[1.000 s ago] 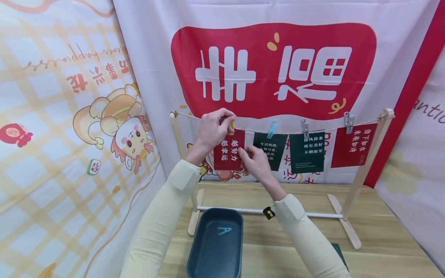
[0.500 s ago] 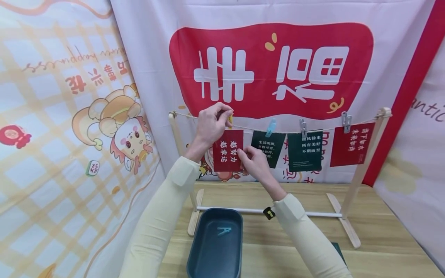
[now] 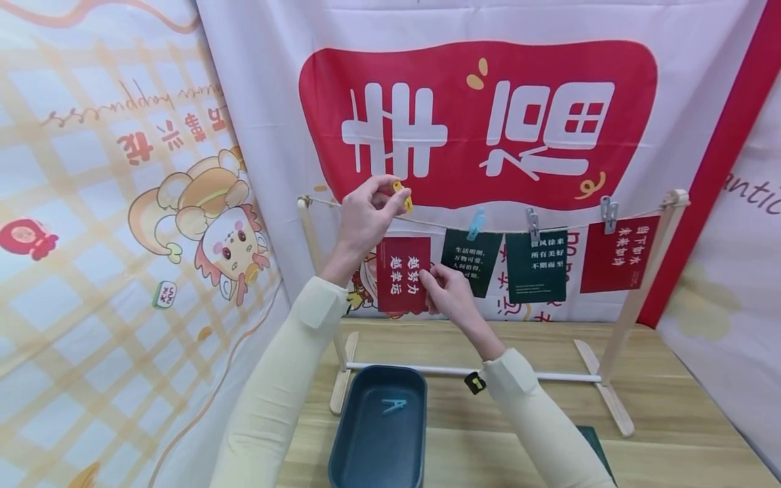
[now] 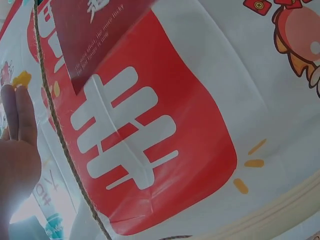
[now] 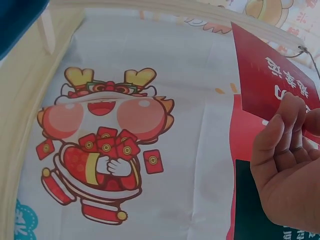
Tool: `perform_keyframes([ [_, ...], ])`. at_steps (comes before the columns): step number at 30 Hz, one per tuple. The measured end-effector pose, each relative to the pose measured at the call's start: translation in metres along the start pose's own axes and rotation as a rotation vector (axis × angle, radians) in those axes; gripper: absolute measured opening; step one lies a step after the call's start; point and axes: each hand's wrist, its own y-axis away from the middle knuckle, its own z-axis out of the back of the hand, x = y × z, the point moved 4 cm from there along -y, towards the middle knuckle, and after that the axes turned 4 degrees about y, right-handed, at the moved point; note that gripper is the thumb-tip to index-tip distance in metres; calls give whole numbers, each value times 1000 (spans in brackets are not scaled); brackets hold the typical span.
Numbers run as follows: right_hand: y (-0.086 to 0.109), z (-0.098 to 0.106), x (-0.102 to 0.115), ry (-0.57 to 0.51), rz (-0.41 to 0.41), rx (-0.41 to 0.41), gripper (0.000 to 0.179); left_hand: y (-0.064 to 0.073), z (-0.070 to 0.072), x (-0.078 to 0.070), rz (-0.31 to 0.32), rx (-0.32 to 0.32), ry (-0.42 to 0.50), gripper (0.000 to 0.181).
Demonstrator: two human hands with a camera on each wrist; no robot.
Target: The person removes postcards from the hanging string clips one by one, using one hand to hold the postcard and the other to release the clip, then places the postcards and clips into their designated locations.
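Note:
My left hand [image 3: 366,215] pinches a yellow clothespin [image 3: 403,196] by the twine [image 3: 430,225], at the left part of the line. In the left wrist view the clothespin [image 4: 22,79] shows at the fingertips, apart from the card. A red card with white writing [image 3: 403,274] is pinched at its right edge by my right hand [image 3: 450,293]. That card's top edge sits a little below the twine, with a gap between them. To its right hang a dark green card [image 3: 466,261] on a light blue clothespin [image 3: 476,225], another green card [image 3: 537,271] and a red card [image 3: 619,254] on grey clothespins.
A wooden frame [image 3: 641,298] holds the twine between two posts. In front stands a dark blue tray [image 3: 421,434] with a light blue clothespin [image 3: 393,405] inside. A green card [image 3: 594,447] lies on the table beside my right forearm. Printed cloth [image 3: 256,135] hangs behind.
My left hand has risen slightly with the yellow clothespin, which now shows more fully above the twine. The red card in my right hand has dropped a little, away from the twine.

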Motion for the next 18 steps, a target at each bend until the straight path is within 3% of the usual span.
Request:
perform_keyframes([
  [9, 10, 3, -9, -81, -37, 9, 37, 11, 5, 4, 29, 71, 78, 43],
  [18, 25, 10, -21, -109, -96, 43, 37, 30, 12, 9, 27, 154, 52, 43],
])
